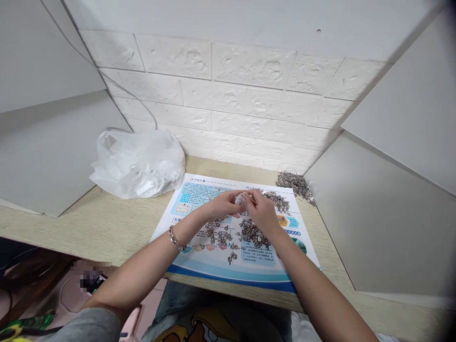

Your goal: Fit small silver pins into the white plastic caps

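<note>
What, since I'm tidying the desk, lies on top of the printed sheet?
Loose piles of small metal parts; what lies beneath the left hand and right hand is hidden.

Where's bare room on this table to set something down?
The bare table left of the printed sheet, in front of the plastic bag, looks roomiest. A narrower strip runs between the sheet and the right panel. Crowded: mid-sheet, with metal parts, and back right, with another pile.

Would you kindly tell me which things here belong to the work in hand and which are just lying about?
Apparently in the job:
metal parts
clear plastic, held
sheet beneath the parts

Apparently lying about:
cord by the wall
white bag, though its role is unclear
</note>
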